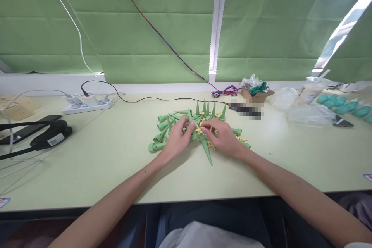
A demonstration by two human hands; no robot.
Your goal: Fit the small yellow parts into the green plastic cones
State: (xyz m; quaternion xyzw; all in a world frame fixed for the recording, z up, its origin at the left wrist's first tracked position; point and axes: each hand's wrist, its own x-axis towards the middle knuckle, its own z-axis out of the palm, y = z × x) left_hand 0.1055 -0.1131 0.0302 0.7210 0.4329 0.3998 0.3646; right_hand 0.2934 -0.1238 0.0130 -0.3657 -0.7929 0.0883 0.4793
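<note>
A pile of green plastic cone spikes (167, 126) lies mid-table, some standing upright at the back (209, 109), with small yellow pieces (200, 128) scattered among them. My left hand (177, 139) and my right hand (221, 136) rest on the pile, fingers curled and meeting in the middle. Between them a green spike (207, 151) points toward me; both hands pinch at its top end, where a yellow piece sits. What exactly each fingertip grips is partly hidden.
A white power strip (87, 104) with cables sits at the back left, beside a black device (48, 135). A cardboard box (255, 93), clear plastic bags (308, 114) and teal parts (343, 105) lie at the right. Green blinds hang behind.
</note>
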